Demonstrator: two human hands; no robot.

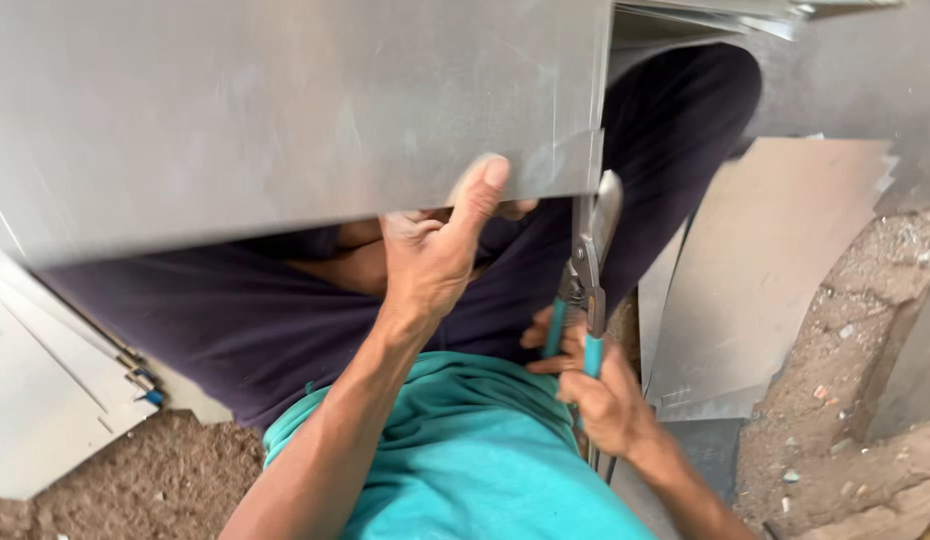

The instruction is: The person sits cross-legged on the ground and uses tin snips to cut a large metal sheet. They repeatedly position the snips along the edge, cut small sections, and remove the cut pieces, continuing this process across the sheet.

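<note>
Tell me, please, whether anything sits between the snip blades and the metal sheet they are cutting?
Nothing visible does. The tin snips, gripped by the right hand, already meet the right edge of the metal sheet. The left hand holds the sheet's lower edge, to the left of the blades.

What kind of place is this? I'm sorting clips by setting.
Probably an informal sheet-metal workshop: the left hand holds a metal sheet, the right hand works tin snips, and cut sheets lie on the dirt ground.

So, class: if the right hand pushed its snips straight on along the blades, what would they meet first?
The right hand drives the tin snips upward; they'd probably meet the metal sheet, at its right edge.
</note>
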